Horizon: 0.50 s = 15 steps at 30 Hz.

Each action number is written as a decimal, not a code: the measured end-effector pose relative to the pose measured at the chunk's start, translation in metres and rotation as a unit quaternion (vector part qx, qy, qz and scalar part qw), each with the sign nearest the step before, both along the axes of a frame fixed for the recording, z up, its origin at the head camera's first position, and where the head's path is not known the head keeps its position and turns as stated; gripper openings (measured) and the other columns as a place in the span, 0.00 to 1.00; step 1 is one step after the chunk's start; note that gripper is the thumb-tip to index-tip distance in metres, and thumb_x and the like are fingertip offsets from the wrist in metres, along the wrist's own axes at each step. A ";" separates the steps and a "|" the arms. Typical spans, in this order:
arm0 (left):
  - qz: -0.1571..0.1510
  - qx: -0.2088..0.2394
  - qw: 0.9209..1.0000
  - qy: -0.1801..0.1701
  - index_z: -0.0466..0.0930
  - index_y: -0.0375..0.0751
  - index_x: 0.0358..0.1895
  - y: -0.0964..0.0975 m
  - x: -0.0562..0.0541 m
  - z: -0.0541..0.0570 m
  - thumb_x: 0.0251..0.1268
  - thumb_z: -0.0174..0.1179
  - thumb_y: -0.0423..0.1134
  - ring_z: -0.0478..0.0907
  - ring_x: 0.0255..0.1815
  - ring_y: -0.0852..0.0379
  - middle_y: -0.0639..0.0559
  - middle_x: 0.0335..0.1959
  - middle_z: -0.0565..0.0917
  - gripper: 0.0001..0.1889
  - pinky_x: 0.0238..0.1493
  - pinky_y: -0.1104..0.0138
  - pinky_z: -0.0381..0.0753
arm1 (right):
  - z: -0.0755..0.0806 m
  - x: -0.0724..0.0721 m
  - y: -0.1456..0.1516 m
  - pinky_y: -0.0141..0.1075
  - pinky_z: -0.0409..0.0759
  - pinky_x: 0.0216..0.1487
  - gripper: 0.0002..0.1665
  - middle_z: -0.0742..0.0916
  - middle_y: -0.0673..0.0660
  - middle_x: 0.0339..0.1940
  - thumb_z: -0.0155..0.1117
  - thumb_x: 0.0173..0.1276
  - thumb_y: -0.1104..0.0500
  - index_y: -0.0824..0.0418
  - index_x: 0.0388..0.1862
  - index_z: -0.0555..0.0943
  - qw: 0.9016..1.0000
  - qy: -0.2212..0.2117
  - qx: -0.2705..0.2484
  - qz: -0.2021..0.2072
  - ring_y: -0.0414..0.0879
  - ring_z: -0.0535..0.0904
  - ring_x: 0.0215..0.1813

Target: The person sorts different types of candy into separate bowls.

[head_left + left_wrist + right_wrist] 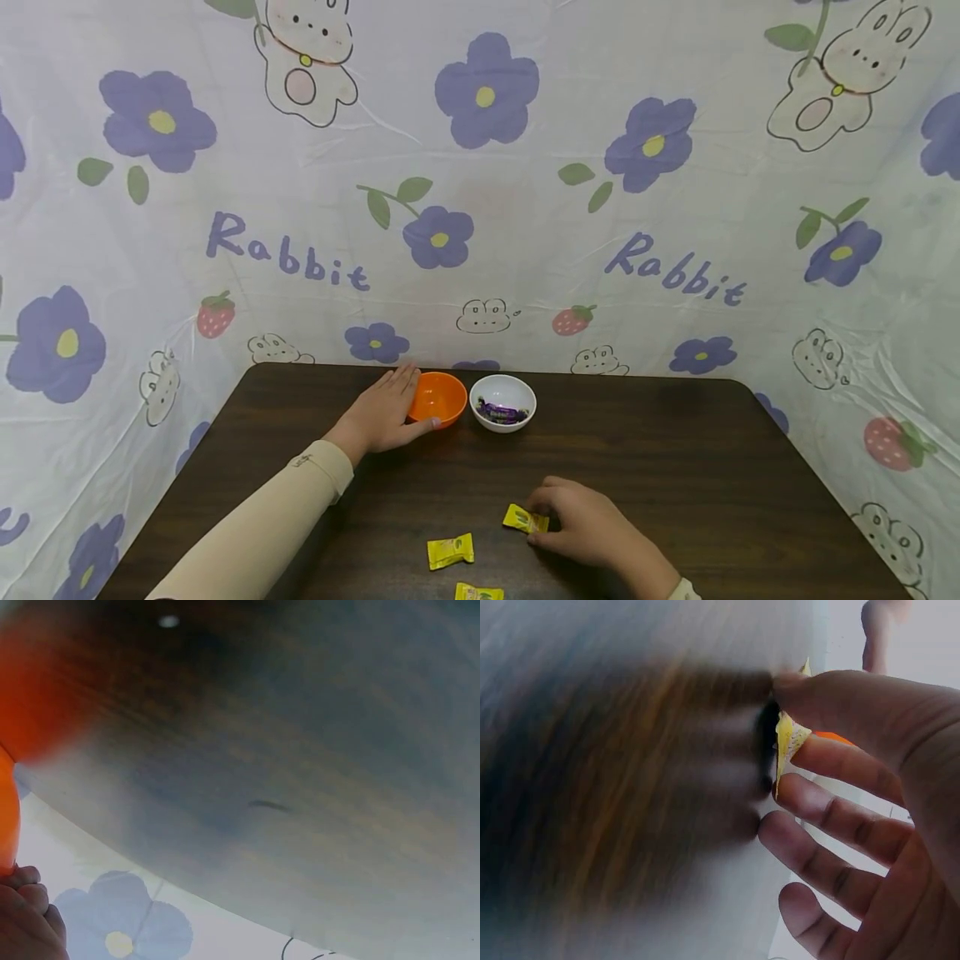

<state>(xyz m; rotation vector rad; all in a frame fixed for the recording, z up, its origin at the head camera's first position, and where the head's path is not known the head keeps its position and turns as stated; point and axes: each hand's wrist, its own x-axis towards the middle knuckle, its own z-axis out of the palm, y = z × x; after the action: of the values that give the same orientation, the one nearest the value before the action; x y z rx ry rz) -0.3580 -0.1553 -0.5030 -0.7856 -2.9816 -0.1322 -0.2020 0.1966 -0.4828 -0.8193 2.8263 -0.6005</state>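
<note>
My left hand (382, 412) holds the left side of an orange bowl (441, 398), thumb along its front and fingers at its far left. The left wrist view shows knuckles (30, 911) beside the orange wall. My right hand (588, 521) pinches a yellow-wrapped candy (521, 518) at the tabletop. In the right wrist view the thumb and forefinger meet around the yellow wrapper (786, 739), while the other fingers spread apart. Another yellow candy (451, 552) lies to its left, and a third candy (480, 593) is cut off by the bottom edge.
A white bowl (502, 423) stands just right of the orange one, with purple-wrapped candy (501, 412) inside. Both stand near the far edge of the dark wooden table (675, 450). A printed cloth (525, 208) hangs behind and around the sides.
</note>
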 end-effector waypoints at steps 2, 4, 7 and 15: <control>0.000 0.001 1.000 0.000 0.53 0.32 0.85 0.000 0.000 0.000 0.73 0.35 0.80 0.51 0.89 0.41 0.38 0.88 0.55 0.57 0.89 0.48 0.50 | 0.000 -0.001 -0.003 0.34 0.79 0.35 0.14 0.83 0.42 0.38 0.80 0.65 0.46 0.49 0.46 0.89 1.000 0.001 0.003 -0.001 0.33 0.76 0.37; 0.000 0.001 1.000 0.002 0.53 0.32 0.85 0.000 0.000 0.001 0.73 0.36 0.80 0.52 0.89 0.40 0.38 0.87 0.55 0.57 0.89 0.48 0.51 | -0.001 -0.003 -0.007 0.33 0.77 0.34 0.14 0.82 0.42 0.37 0.80 0.64 0.46 0.49 0.44 0.89 1.000 0.004 0.007 -0.001 0.33 0.75 0.35; 0.001 -0.002 1.000 0.002 0.53 0.32 0.85 0.001 0.001 0.003 0.73 0.37 0.79 0.52 0.89 0.41 0.38 0.87 0.55 0.56 0.89 0.48 0.51 | -0.001 -0.004 -0.012 0.32 0.76 0.33 0.13 0.82 0.41 0.36 0.80 0.64 0.47 0.49 0.43 0.89 1.000 0.010 0.009 0.003 0.32 0.74 0.34; 0.002 -0.007 1.000 -0.002 0.53 0.32 0.85 0.001 0.003 0.005 0.73 0.36 0.80 0.52 0.89 0.40 0.38 0.87 0.55 0.57 0.89 0.48 0.51 | -0.001 -0.006 -0.025 0.31 0.75 0.32 0.10 0.81 0.40 0.35 0.79 0.65 0.48 0.48 0.40 0.87 1.000 0.011 0.020 0.020 0.31 0.72 0.32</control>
<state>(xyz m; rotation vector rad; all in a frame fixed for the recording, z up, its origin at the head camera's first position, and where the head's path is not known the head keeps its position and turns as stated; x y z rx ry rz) -0.3547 -0.1542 -0.4980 -0.7818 -2.9913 -0.1126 -0.2078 0.1721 -0.4841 -0.8777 2.8257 -0.5308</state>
